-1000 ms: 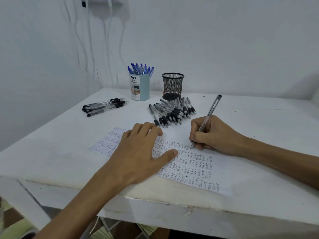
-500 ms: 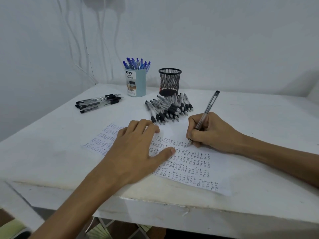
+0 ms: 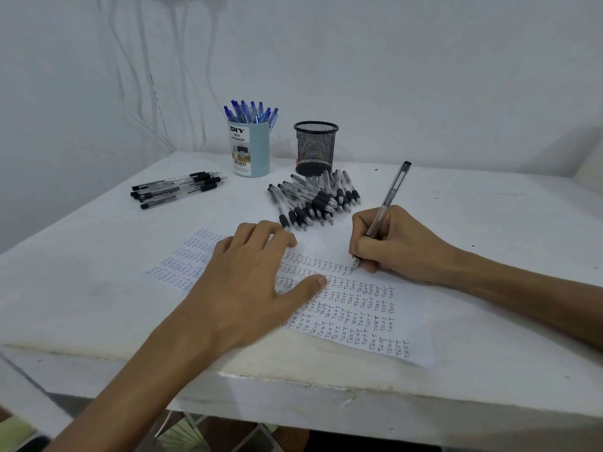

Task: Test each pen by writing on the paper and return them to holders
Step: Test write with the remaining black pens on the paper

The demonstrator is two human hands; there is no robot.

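Your right hand (image 3: 394, 246) grasps a pen (image 3: 390, 197), fingers pinched round its lower barrel. The tip touches the paper (image 3: 421, 324) at the end of the top row of "TEST" words, and the pen's far end tilts up and away from the grip. Your left hand (image 3: 248, 282) lies flat with straight fingers, pressing the paper just left of the grip. Beyond the grip, a pile of pens (image 3: 313, 203) lies on the table (image 3: 489, 223) beside a black mesh holder (image 3: 316, 148). Left of that stands a light blue holder (image 3: 251, 151) full of blue pens (image 3: 251, 112). Further left lies a smaller bunch of pens (image 3: 176, 190).
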